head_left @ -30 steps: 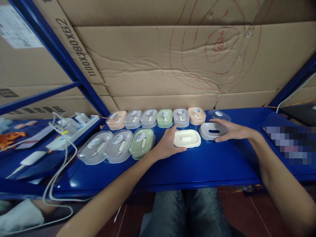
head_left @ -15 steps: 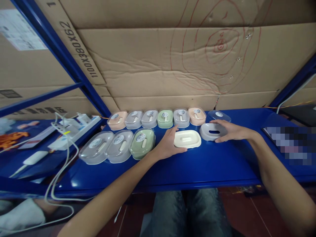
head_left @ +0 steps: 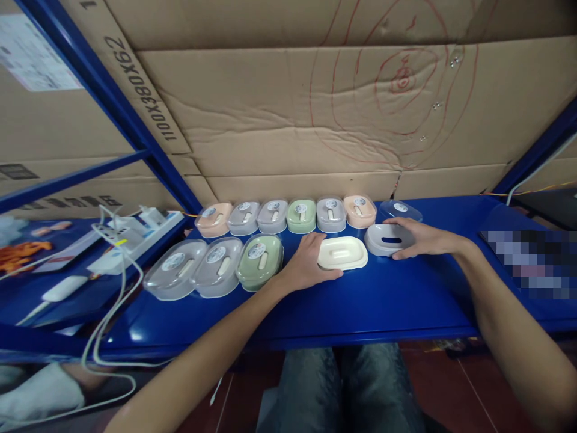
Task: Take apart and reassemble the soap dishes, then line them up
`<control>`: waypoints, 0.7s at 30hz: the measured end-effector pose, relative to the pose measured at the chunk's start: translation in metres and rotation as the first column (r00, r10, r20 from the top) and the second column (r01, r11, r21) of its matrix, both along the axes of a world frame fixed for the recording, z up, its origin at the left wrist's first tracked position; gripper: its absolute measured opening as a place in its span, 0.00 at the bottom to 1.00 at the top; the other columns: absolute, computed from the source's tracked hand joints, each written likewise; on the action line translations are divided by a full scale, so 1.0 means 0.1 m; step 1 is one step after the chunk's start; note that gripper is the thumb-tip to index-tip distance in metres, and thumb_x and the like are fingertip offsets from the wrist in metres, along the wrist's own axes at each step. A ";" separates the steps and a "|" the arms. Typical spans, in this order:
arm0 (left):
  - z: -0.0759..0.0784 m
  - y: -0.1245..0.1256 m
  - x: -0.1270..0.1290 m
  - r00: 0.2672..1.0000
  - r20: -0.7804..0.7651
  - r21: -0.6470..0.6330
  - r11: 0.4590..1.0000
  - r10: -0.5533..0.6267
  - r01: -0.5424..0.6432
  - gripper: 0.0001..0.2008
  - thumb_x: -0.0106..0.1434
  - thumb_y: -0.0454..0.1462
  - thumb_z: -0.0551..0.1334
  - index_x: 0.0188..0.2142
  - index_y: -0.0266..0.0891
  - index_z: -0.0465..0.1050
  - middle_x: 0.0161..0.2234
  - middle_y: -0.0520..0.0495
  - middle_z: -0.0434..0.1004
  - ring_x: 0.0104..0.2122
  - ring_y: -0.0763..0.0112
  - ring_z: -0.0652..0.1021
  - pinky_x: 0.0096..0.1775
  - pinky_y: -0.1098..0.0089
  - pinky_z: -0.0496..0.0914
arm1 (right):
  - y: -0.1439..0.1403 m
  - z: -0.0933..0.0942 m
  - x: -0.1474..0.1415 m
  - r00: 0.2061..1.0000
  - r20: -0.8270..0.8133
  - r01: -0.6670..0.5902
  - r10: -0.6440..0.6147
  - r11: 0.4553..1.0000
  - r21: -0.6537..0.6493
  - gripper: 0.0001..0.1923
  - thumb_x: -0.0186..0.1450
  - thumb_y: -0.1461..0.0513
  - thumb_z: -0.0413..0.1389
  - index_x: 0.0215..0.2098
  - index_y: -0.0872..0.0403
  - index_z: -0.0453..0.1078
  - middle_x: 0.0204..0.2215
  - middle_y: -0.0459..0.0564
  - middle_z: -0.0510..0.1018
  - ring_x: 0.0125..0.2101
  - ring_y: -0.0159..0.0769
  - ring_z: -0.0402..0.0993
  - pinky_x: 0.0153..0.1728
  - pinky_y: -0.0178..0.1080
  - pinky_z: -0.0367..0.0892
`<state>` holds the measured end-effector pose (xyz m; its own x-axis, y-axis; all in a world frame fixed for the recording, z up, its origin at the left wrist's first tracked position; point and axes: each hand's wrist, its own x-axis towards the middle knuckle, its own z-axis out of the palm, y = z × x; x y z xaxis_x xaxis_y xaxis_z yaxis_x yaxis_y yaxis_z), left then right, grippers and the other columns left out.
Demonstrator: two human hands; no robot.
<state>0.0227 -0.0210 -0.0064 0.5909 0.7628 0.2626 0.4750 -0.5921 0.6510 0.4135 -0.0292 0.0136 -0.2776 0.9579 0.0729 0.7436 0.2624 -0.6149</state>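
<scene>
Flattened cardboard (head_left: 279, 120) lines the wall behind a blue metal shelf (head_left: 360, 300), above a reddish tiled floor (head_left: 455, 391)

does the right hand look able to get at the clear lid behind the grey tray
Probably yes. The right hand rests on the grey tray, and the clear lid lies just behind it on the shelf, uncovered, with nothing between fingers and lid.
</scene>
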 end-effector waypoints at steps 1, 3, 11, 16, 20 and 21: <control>0.00 0.00 0.01 1.000 -0.008 0.023 1.000 -0.002 0.002 0.40 0.55 0.50 0.79 0.62 0.39 0.70 0.62 0.34 0.71 0.67 0.38 0.67 0.68 0.41 0.62 | 0.00 0.01 -0.01 1.000 0.011 0.002 -0.002 1.000 -0.012 0.52 0.49 0.44 0.78 0.69 0.44 0.72 0.63 0.60 0.78 0.61 0.71 0.75 0.65 0.71 0.70; 0.01 -0.01 0.02 1.000 -0.025 0.052 0.999 0.001 0.001 0.35 0.55 0.48 0.79 0.57 0.39 0.72 0.57 0.36 0.73 0.63 0.41 0.70 0.66 0.43 0.65 | -0.01 0.03 -0.03 0.999 0.046 0.009 -0.007 0.999 -0.041 0.51 0.49 0.45 0.78 0.68 0.43 0.72 0.63 0.58 0.77 0.63 0.72 0.73 0.67 0.70 0.68; 0.02 -0.01 0.02 0.992 0.085 0.066 0.993 0.097 -0.103 0.41 0.51 0.45 0.82 0.59 0.41 0.67 0.57 0.38 0.73 0.58 0.44 0.75 0.61 0.45 0.71 | -0.07 0.17 -0.18 0.996 -0.082 0.045 -0.038 0.996 0.075 0.44 0.51 0.44 0.77 0.63 0.43 0.73 0.58 0.55 0.81 0.57 0.68 0.79 0.59 0.67 0.76; 0.08 -0.01 0.03 0.970 0.232 0.074 0.993 0.069 -0.088 0.44 0.54 0.40 0.81 0.65 0.43 0.62 0.62 0.39 0.74 0.61 0.46 0.76 0.62 0.48 0.71 | -0.07 0.15 -0.46 0.975 -0.219 0.074 0.030 0.890 0.450 0.51 0.54 0.45 0.78 0.70 0.43 0.64 0.67 0.56 0.74 0.66 0.63 0.72 0.69 0.64 0.65; 0.06 -0.01 0.04 0.952 0.303 -0.026 0.999 0.043 -0.037 0.46 0.53 0.40 0.81 0.66 0.44 0.60 0.63 0.39 0.75 0.61 0.45 0.77 0.62 0.46 0.72 | -0.12 0.12 -0.80 0.968 -0.220 0.012 0.122 0.852 0.524 0.54 0.53 0.45 0.78 0.71 0.42 0.63 0.69 0.56 0.73 0.68 0.62 0.70 0.71 0.63 0.63; 0.04 -0.01 0.05 0.944 0.327 -0.067 0.998 0.037 -0.016 0.47 0.53 0.40 0.81 0.66 0.44 0.60 0.62 0.39 0.76 0.59 0.45 0.78 0.60 0.46 0.73 | -0.15 0.13 -0.88 0.970 -0.207 0.000 0.129 0.849 0.528 0.53 0.53 0.45 0.78 0.71 0.43 0.64 0.69 0.57 0.73 0.68 0.63 0.70 0.71 0.64 0.62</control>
<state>0.0279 -0.0223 -0.0020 0.4598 0.7980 0.3896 0.2439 -0.5354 0.8086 0.3260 -0.0438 0.0266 -0.2516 0.7402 0.6235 0.5711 0.6337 -0.5218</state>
